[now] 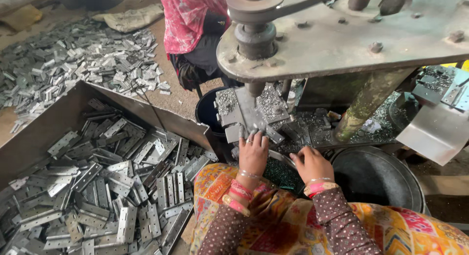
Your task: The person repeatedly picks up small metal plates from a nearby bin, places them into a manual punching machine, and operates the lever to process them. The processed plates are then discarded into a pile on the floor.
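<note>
The left hand [253, 155] presses a metal hinge [254, 125] flat under the press punch [255, 88]; its grip looks spread. The right hand [312, 164] curls nearby; I cannot tell what it holds. Next, I think, fingers must stay clear.

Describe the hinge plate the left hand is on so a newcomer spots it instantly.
Start at the big press. Under its round punch lies one grey hinge plate on the work bed, the left hand touching its near end. Unlike the heaped hinges, it lies alone.
</note>
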